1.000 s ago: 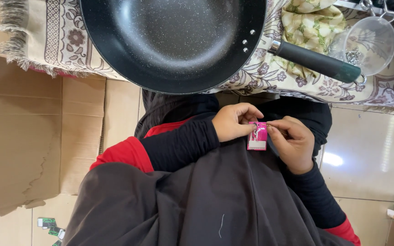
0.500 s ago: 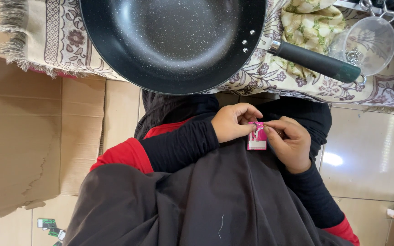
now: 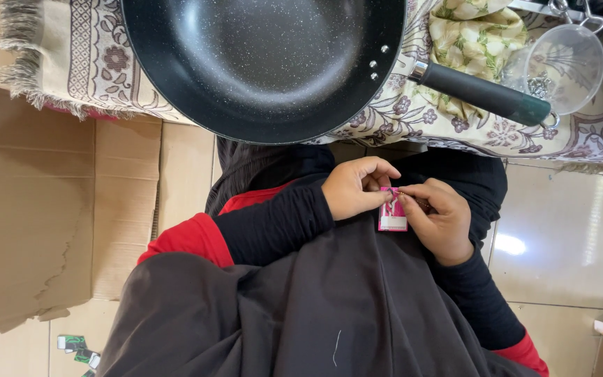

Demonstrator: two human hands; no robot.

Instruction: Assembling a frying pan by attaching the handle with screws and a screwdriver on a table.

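Observation:
Both hands meet in front of my chest, below the table edge. My left hand (image 3: 354,188) and my right hand (image 3: 438,219) pinch the top of a small pink sachet (image 3: 391,216) between their fingertips; the sachet hangs down between them. Black sleeves with red cuffs cover my arms over dark clothing. Just above the hands, a large black speckled frying pan (image 3: 259,56) rests empty on the patterned tablecloth (image 3: 413,115), its dark handle (image 3: 483,92) pointing right.
A clear glass cup (image 3: 565,63) stands at the pan handle's end, beside a yellow-green floral cloth (image 3: 476,38). Flattened cardboard (image 3: 43,202) covers the floor on the left, glossy tiles (image 3: 560,237) lie on the right, and small scraps (image 3: 75,345) sit lower left.
The hands have shifted only slightly around the sachet's top edge; the sachet stays in the same place. Nothing else has moved.

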